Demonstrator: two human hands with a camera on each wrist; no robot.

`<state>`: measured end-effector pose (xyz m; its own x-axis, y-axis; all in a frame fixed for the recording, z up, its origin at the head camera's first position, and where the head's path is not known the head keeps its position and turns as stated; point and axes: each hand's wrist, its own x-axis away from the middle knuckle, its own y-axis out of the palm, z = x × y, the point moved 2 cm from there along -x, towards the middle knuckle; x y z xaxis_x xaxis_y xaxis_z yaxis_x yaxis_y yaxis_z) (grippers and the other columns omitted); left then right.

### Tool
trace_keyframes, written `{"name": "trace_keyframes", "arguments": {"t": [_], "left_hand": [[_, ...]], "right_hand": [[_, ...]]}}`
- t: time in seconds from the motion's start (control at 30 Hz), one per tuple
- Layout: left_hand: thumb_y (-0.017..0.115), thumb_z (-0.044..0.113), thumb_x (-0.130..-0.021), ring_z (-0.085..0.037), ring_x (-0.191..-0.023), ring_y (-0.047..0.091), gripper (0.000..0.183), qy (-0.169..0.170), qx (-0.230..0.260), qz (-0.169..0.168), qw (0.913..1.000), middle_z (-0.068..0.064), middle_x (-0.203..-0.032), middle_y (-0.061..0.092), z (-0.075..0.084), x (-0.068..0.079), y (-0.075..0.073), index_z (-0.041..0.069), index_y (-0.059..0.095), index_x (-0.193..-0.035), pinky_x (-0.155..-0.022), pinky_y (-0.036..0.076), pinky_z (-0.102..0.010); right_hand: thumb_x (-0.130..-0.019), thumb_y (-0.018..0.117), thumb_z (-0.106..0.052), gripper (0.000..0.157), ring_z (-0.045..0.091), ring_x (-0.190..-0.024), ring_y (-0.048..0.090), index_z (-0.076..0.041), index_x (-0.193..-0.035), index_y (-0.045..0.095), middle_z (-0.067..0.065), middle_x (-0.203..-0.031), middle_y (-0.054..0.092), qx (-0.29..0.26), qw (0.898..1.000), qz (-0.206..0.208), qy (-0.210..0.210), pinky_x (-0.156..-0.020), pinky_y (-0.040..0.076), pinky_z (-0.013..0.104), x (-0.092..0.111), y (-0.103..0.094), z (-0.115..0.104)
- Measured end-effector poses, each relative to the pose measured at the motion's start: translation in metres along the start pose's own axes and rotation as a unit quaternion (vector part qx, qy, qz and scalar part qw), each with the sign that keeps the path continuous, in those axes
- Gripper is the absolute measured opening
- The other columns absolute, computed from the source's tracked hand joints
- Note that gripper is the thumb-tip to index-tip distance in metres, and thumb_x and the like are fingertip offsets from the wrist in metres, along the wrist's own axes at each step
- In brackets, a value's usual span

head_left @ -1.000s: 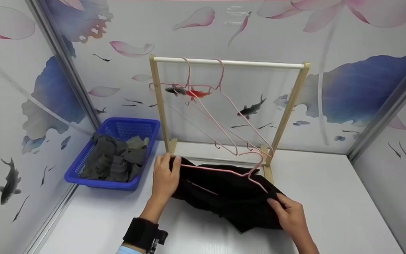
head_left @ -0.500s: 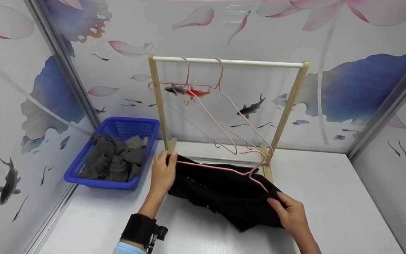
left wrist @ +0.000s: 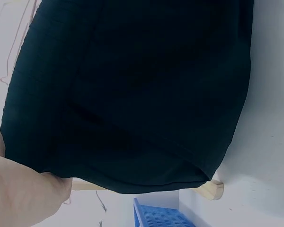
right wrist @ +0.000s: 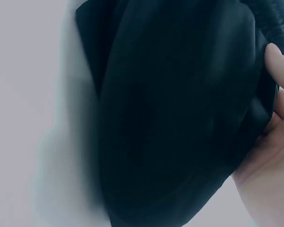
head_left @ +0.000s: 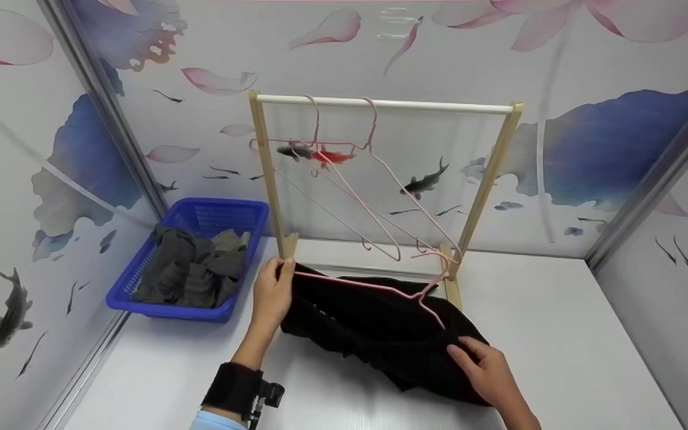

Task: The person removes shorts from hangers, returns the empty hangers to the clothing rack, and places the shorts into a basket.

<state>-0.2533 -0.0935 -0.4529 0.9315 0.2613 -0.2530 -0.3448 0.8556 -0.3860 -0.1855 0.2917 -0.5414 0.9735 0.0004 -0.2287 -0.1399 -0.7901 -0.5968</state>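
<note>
Black shorts [head_left: 374, 340] with a gathered elastic waistband hang between my hands just over the white table, waist opening upward. A pink hanger [head_left: 374, 285] lies inside the opening, its hook sticking up at the right; the ends of its arms are hidden near my hands. My left hand [head_left: 272, 292] pinches the left end of the waistband together with the hanger's end, thumb on the near side. At the right end, my right hand [head_left: 488, 369] holds the cloth just below the waistband, thumb in front and fingers behind, as the right wrist view shows.
A wooden rack with a white rail [head_left: 380, 104] stands behind the shorts. Two pink hangers [head_left: 374, 156] hang from it, toward its left. At the left, a blue basket [head_left: 248, 210] holds crumpled grey-green clothes [head_left: 192, 269]. Printed wall panels enclose the table on three sides.
My left hand has drawn the waistband's left end slightly leftward and up. My right hand has slid a little down and left from the hanger's right end, and the cloth there hangs lower.
</note>
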Motion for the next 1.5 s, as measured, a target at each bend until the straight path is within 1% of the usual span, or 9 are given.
{"name": "trace_keyframes", "arguments": {"t": [0.1,0.23,0.5,0.7,1.0,1.13,1.23,1.4,1.5], "left_hand": [[0.052,0.024,-0.110,-0.030,-0.092,0.055,0.028,-0.014,0.009,0.001,0.9999,-0.015,-0.099,0.060,0.000,0.000,-0.001,0.001,0.062,-0.099,-0.085,0.044,-0.044],[0.050,0.024,-0.110,-0.031,-0.095,0.055,0.029,-0.029,0.020,0.000,0.9994,-0.017,-0.101,0.061,0.002,0.001,-0.001,0.000,0.062,-0.101,-0.087,0.044,-0.044],[0.044,0.028,-0.112,-0.027,-0.093,0.053,0.035,-0.054,0.053,-0.004,0.9971,-0.013,-0.096,0.058,0.005,0.000,-0.002,-0.001,0.062,-0.104,-0.085,0.042,-0.041],[0.040,0.027,-0.113,-0.021,-0.092,0.047,0.035,-0.087,0.131,-0.015,0.9874,-0.006,-0.093,0.050,0.005,0.000,-0.002,-0.001,0.059,-0.103,-0.084,0.038,-0.034],[0.030,0.023,-0.115,-0.031,-0.131,0.043,0.043,-0.134,0.289,-0.046,0.9467,-0.025,-0.138,0.047,0.001,0.000,0.001,-0.011,0.051,-0.133,-0.114,0.034,-0.044],[0.027,0.023,-0.115,-0.037,-0.155,0.017,0.055,-0.154,0.351,-0.065,0.9212,-0.030,-0.164,0.018,0.000,-0.001,0.002,-0.014,0.023,-0.156,-0.126,0.016,-0.047],[0.026,0.024,-0.115,-0.035,-0.158,-0.003,0.061,-0.170,0.392,-0.070,0.9014,-0.024,-0.171,-0.004,-0.002,-0.001,0.003,-0.010,0.003,-0.161,-0.128,0.006,-0.046],[0.023,0.030,-0.115,-0.023,-0.135,0.046,0.055,-0.201,0.437,-0.054,0.8753,-0.017,-0.146,0.046,-0.005,0.000,0.005,-0.007,0.027,-0.156,-0.115,0.035,-0.034],[0.023,0.035,-0.114,-0.014,-0.112,0.052,0.046,-0.215,0.464,-0.051,0.8577,-0.003,-0.118,0.052,-0.007,0.000,0.006,-0.001,0.044,-0.135,-0.103,0.039,-0.029]], "right_hand": [[-0.097,0.071,-0.011,0.007,0.014,-0.093,0.070,-0.010,-0.097,0.078,0.003,-0.100,0.077,-0.017,0.999,0.018,-0.020,-0.084,0.056,0.032,0.001,0.002,0.005],[-0.094,0.071,0.000,0.025,0.001,-0.073,0.055,-0.018,-0.077,0.068,-0.008,-0.081,0.068,-0.058,0.994,0.066,-0.072,-0.068,0.045,0.017,0.001,0.003,0.008],[-0.085,0.071,0.016,0.033,0.002,-0.065,0.046,-0.012,-0.070,0.061,-0.001,-0.070,0.059,-0.057,0.980,0.137,-0.136,-0.060,0.037,0.015,-0.001,0.004,0.005],[-0.084,0.071,0.018,0.032,0.003,-0.064,0.047,-0.010,-0.070,0.064,0.001,-0.070,0.061,-0.059,0.977,0.148,-0.140,-0.059,0.038,0.017,0.000,0.004,0.003],[-0.087,0.073,0.011,0.031,0.002,-0.067,0.053,-0.017,-0.074,0.070,-0.007,-0.075,0.066,-0.071,0.978,0.142,-0.135,-0.064,0.043,0.015,0.003,0.002,0.000],[-0.087,0.073,0.012,0.029,0.001,-0.068,0.054,-0.015,-0.075,0.071,-0.006,-0.075,0.067,-0.071,0.977,0.147,-0.135,-0.065,0.043,0.014,0.004,0.003,-0.001],[-0.086,0.073,0.014,0.028,0.000,-0.068,0.054,-0.012,-0.075,0.071,-0.003,-0.075,0.067,-0.074,0.976,0.153,-0.133,-0.066,0.043,0.013,0.005,0.005,-0.001],[-0.085,0.072,0.015,0.028,0.001,-0.068,0.054,-0.011,-0.074,0.070,-0.001,-0.074,0.067,-0.078,0.977,0.159,-0.121,-0.066,0.043,0.012,0.005,0.008,0.003],[-0.086,0.072,0.013,0.029,0.001,-0.068,0.053,-0.012,-0.073,0.070,-0.002,-0.074,0.067,-0.077,0.979,0.158,-0.107,-0.065,0.042,0.013,0.005,0.010,0.005]]}}
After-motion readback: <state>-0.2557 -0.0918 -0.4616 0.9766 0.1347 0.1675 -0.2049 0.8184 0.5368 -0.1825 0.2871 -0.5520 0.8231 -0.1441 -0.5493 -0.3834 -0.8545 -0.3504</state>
